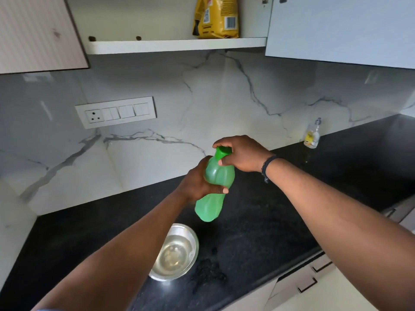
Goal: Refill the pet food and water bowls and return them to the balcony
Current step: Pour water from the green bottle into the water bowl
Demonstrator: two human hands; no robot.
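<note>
A green translucent plastic bottle (213, 187) is held at the centre of the frame, above the black countertop (280, 221), tilted with its neck toward the upper right. It is waisted at mid-height and topped by a darker green cap (223, 151). Its fill level cannot be told.

The left hand (197, 182) is wrapped around the bottle's waist, fingers curled closed against the plastic; a fingertip is seen on the right flank of the bottle. The right hand (242, 153) is closed over the cap, with the thumb pressed against the neck just beneath it and the fingers folded over the top. A dark band (267, 164) is worn at the right wrist.

A steel bowl (174, 252) is set on the countertop in the lower centre of the frame, below the bottle and apart from it; clear water is seen inside. A yellow bag (215, 16) stands on the open shelf (175, 46) at upper centre.
</note>
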